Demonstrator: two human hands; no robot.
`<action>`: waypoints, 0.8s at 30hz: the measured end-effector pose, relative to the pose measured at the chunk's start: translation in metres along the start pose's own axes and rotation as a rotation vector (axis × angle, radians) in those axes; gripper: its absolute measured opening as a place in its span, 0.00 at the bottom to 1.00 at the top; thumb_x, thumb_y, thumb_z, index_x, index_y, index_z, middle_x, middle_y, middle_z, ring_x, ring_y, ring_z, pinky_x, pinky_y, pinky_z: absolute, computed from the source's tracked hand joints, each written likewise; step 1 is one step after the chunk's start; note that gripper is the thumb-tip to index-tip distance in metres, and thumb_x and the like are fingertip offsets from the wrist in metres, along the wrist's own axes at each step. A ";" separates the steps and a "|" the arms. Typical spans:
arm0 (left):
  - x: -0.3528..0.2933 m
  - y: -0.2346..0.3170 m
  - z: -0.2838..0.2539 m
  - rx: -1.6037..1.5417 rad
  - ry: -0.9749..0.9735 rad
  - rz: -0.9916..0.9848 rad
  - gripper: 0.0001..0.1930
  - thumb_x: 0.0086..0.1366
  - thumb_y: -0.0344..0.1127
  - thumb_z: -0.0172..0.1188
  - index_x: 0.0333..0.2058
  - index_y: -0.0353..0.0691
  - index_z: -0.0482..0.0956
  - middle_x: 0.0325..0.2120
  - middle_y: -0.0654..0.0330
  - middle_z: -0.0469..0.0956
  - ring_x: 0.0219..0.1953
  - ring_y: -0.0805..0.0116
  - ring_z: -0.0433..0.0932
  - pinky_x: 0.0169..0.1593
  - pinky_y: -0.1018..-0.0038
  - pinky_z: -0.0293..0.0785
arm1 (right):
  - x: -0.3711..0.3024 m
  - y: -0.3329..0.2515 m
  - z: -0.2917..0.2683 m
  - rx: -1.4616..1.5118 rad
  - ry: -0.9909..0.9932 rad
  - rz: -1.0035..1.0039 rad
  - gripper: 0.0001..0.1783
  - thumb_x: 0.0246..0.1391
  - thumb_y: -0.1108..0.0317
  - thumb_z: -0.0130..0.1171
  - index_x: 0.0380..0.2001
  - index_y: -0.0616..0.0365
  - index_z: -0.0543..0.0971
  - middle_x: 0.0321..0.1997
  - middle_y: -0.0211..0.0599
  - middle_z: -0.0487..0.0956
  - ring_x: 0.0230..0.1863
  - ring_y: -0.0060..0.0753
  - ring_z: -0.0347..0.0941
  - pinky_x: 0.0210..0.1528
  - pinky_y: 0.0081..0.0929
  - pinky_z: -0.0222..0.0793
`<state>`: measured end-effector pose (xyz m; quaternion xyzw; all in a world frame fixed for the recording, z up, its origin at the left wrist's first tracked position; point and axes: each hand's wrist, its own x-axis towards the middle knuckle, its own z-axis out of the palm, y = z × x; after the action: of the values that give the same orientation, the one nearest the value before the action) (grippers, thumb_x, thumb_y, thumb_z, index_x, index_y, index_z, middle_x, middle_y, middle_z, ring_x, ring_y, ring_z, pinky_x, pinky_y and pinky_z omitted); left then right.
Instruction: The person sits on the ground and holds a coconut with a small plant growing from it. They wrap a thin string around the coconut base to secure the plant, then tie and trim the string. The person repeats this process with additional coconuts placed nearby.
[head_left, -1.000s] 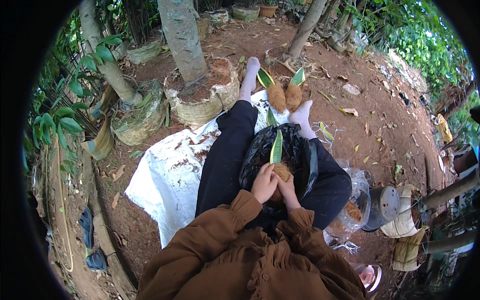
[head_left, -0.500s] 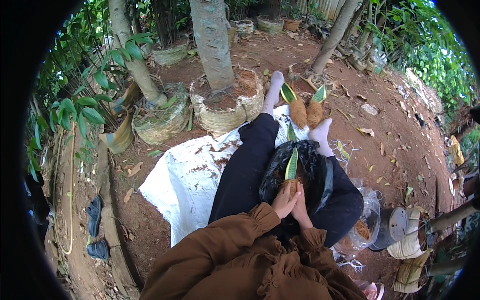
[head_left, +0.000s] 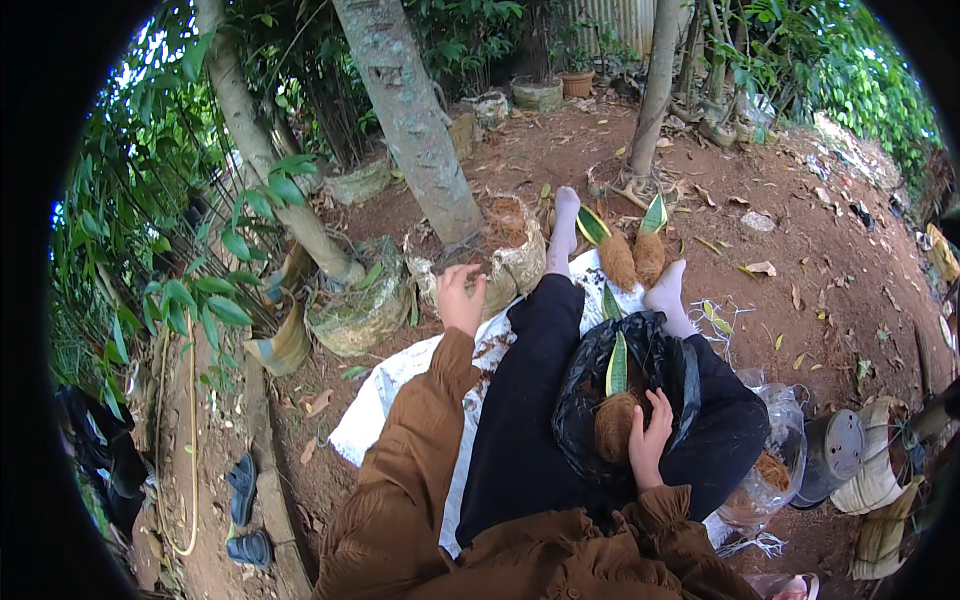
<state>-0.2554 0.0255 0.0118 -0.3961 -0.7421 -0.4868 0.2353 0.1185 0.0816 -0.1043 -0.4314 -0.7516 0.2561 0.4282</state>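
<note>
R hand on brown oval fibre ball w/ pointed green yellow-edged leaf.
Ball's at near edge of black plastic bag; R fingers slightly spread. L hand well off bag's left edge, fingers curled, can't tell if pinching.

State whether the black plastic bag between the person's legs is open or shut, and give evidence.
Open: the black plastic bag has its edges spread apart, with a fibre ball showing between them.

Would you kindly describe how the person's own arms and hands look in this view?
Both arms are covered by long, loose brown sleeves, gathered near the wrists into flared cuffs. The left hand and right hand are bare, without gloves.
</note>
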 end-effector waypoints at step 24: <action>0.025 0.024 0.032 -0.217 0.115 0.002 0.13 0.63 0.29 0.53 0.44 0.33 0.80 0.45 0.51 0.80 0.49 0.53 0.77 0.58 0.64 0.67 | 0.004 -0.015 -0.012 0.103 0.017 -0.104 0.11 0.57 0.72 0.56 0.44 0.58 0.77 0.50 0.41 0.77 0.54 0.43 0.72 0.58 0.37 0.62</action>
<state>-0.2490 0.0684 0.0296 -0.3914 -0.6698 -0.5861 0.2338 0.1211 0.0774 -0.0855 -0.3716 -0.7551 0.2680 0.4690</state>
